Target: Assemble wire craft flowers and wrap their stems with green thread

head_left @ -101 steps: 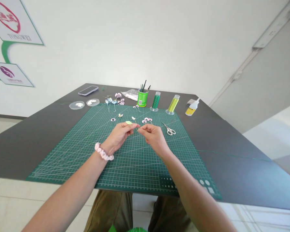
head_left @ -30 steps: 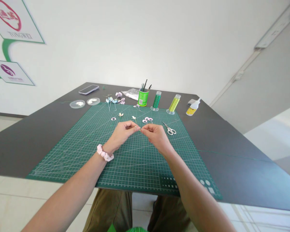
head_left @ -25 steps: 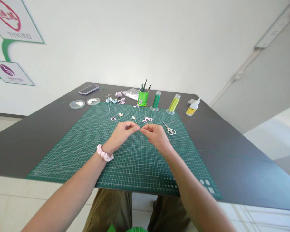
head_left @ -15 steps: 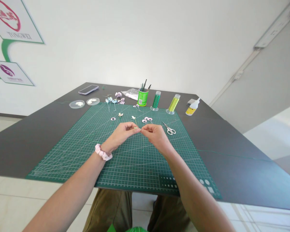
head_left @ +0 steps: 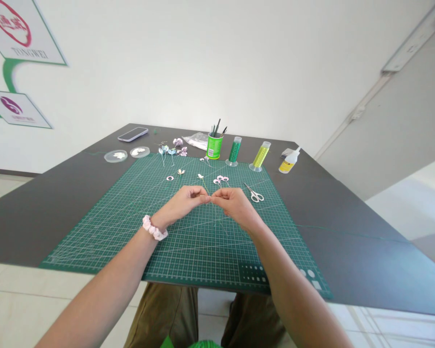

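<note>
Above the middle of the green cutting mat (head_left: 188, 241), my two hands meet fingertip to fingertip. My left hand (head_left: 188, 198) pinches the thin stem of a small white craft flower (head_left: 200, 176), whose head rises beyond the fingers. Pressed against it, my right hand (head_left: 232, 200) is closed in a pinch at the same stem; any thread between the fingertips is too fine to make out. Pink-and-white looped petals (head_left: 220, 179) on wires lie just past my right hand. White-handled scissors (head_left: 255, 194) rest to its right. A small cream flower (head_left: 181, 172) and a pink ring (head_left: 170, 178) lie beyond my left hand.
Along the back stand a green tin (head_left: 213, 147) of tools, a dark green thread spool (head_left: 234, 152), a yellow-green spool (head_left: 261, 157) and a glue bottle (head_left: 289, 161). Blue flowers (head_left: 166, 151), round dishes (head_left: 116, 156) and a phone (head_left: 133, 134) are at the back left.
Both hands have dipped slightly toward me, fingertips still together. The stem shows a little more length above the fingers. Nothing else on the table has moved.
</note>
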Tool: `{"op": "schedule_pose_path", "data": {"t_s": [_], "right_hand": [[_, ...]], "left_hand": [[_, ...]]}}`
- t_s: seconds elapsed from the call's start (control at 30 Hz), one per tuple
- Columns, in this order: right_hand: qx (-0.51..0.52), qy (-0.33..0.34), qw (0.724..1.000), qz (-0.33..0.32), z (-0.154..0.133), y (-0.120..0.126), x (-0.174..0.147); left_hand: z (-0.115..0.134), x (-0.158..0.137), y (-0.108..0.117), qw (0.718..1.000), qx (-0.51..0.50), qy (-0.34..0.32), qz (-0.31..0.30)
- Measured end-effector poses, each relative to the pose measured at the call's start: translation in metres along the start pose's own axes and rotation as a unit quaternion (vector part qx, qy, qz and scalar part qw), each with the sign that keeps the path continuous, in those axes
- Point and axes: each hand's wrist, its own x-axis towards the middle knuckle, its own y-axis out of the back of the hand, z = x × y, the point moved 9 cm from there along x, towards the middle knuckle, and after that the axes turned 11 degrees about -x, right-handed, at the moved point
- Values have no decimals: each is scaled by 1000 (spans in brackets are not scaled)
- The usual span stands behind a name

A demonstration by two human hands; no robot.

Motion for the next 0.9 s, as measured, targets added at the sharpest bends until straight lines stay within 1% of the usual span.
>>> {"op": "schedule_pose_path", "data": {"t_s": [0.27,0.57,0.9], "right_hand": [[38,-21,999,8,1,3,0],[45,-18,998,27,0,9,-1],[49,-16,998,45,3,13,1]], "left_hand": [[0,0,0,999,-39,4,8],[-5,-1,4,997,-58,25,34],[-10,1,4,996,-79,43,30]]}}
